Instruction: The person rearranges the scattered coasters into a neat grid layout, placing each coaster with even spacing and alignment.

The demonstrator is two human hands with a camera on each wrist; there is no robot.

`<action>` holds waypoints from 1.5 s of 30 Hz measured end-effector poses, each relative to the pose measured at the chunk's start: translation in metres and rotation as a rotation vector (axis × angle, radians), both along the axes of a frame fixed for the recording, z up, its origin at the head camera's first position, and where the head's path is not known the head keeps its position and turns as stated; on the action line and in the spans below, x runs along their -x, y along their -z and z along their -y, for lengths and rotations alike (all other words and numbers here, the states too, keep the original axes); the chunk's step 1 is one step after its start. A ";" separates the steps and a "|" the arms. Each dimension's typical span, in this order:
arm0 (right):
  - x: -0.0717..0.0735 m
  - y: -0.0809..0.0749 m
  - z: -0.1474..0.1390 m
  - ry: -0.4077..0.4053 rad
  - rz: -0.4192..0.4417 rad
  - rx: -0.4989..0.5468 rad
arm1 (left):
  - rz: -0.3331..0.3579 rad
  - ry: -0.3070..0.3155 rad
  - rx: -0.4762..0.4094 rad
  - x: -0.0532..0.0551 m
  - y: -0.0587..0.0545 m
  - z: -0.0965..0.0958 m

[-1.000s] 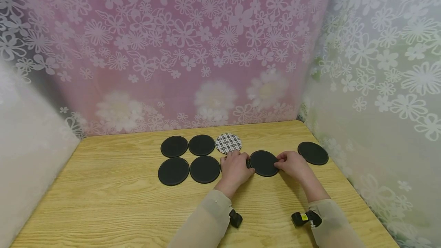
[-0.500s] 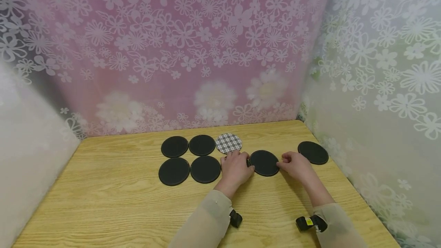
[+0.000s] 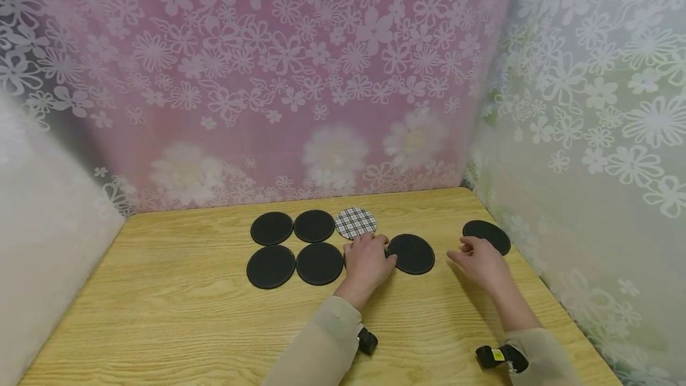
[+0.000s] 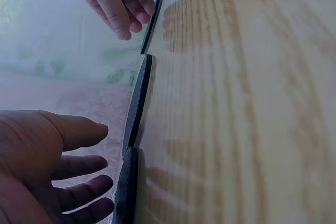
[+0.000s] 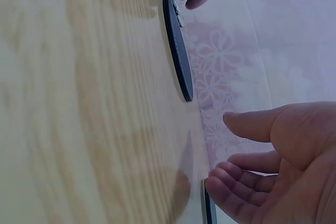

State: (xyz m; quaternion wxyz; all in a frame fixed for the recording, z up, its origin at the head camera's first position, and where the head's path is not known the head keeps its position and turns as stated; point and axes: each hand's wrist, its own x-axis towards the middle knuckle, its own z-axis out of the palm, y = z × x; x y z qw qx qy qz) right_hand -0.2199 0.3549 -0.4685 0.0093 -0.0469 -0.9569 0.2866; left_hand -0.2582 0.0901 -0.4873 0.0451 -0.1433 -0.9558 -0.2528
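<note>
Several round black coasters lie flat on the wooden table. My left hand [image 3: 368,262] is over the third coaster [image 4: 127,187] of the front row, mostly covering it in the head view; its fingers are spread and loosely bent, and its thumb reaches the edge of the coaster to the right [image 3: 412,254]. In the left wrist view these two coasters lie edge to edge. My right hand [image 3: 482,262] hovers further right with nothing in its fingers, thumb and fingers apart. Just behind it, partly covered by its fingers in the head view, lies the far right coaster [image 3: 490,234].
Left of my hands are two front-row coasters [image 3: 270,267] and two back-row ones [image 3: 314,226]. A white plaid disc [image 3: 356,222] ends the back row. Floral curtains [image 3: 321,76] surround the wood-grain table [image 3: 177,290] at the back and sides.
My right hand has let go of the coaster beside my left hand and moved right, towards the far right coaster. The left hand has stayed in place.
</note>
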 end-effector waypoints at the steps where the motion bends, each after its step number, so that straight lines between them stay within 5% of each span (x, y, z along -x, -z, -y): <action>1: -0.001 0.000 -0.003 0.004 -0.005 -0.006 | -0.002 0.001 0.002 0.000 0.000 -0.001; 20: -0.013 0.007 -0.039 0.080 -0.082 -0.153 | -0.021 0.070 0.076 -0.006 -0.014 -0.023; 35: 0.001 0.011 -0.057 0.081 0.049 -0.149 | -0.047 0.166 0.187 0.001 -0.019 -0.053; 45: 0.006 0.011 -0.061 0.087 0.041 -0.196 | -0.033 0.179 0.193 0.001 -0.019 -0.066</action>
